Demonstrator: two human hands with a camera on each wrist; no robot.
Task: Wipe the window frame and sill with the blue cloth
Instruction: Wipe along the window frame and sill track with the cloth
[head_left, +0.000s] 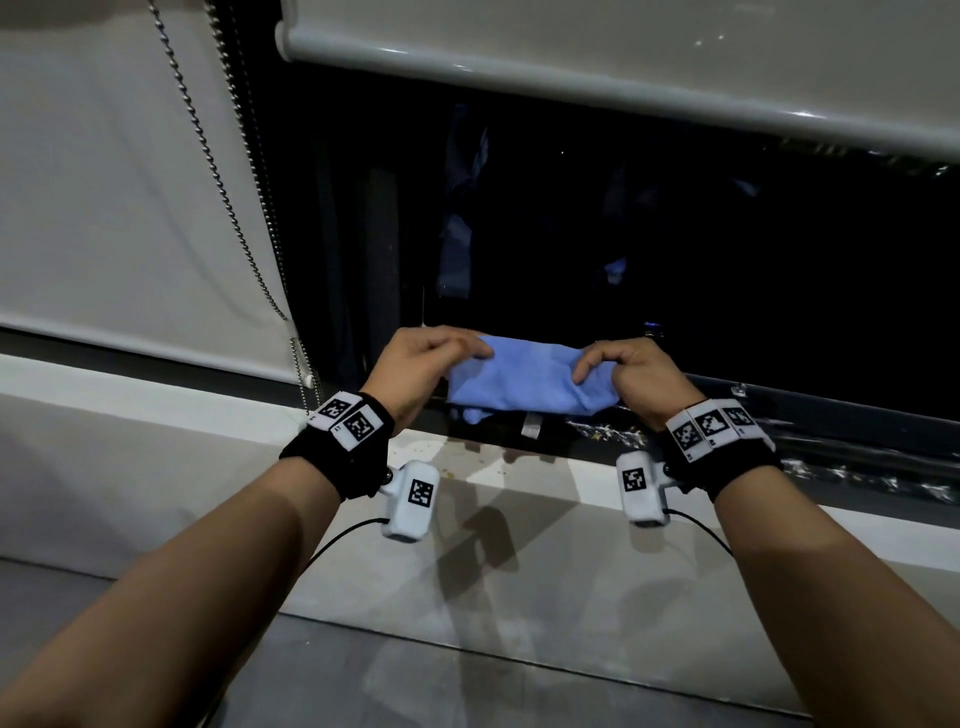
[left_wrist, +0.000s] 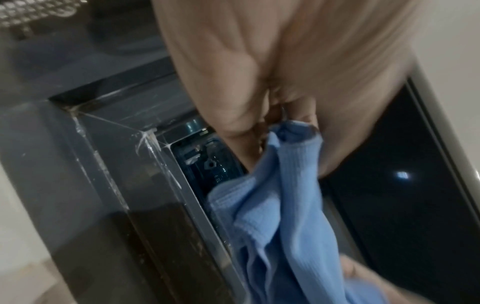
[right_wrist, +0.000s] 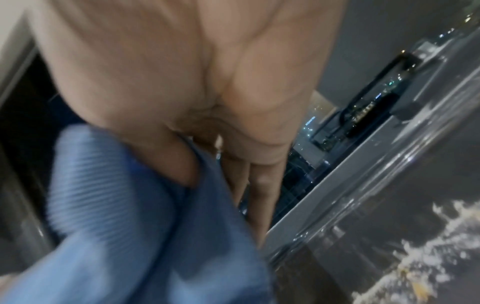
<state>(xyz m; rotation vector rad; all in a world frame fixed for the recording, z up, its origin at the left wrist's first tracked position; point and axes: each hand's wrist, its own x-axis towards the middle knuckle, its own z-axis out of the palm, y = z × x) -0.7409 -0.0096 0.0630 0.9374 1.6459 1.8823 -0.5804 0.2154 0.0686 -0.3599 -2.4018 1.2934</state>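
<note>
A folded blue cloth (head_left: 524, 382) is stretched between my two hands, just above the dark lower window frame (head_left: 810, 415). My left hand (head_left: 431, 356) pinches its left end, and the left wrist view shows the cloth (left_wrist: 278, 205) hanging from those curled fingers. My right hand (head_left: 618, 364) grips the right end, where the cloth (right_wrist: 124, 216) bunches under the thumb. The pale stone sill (head_left: 519, 545) lies below my wrists. White splatter marks the frame track (right_wrist: 415, 257) to the right.
A half-lowered roller blind (head_left: 623, 67) hangs above the dark glass (head_left: 675, 234). A second blind (head_left: 114, 197) with a bead chain (head_left: 228, 171) covers the left pane. Crumbs and debris (head_left: 478, 457) dot the sill near the frame. Cobwebs (left_wrist: 148, 139) sit in the frame corner.
</note>
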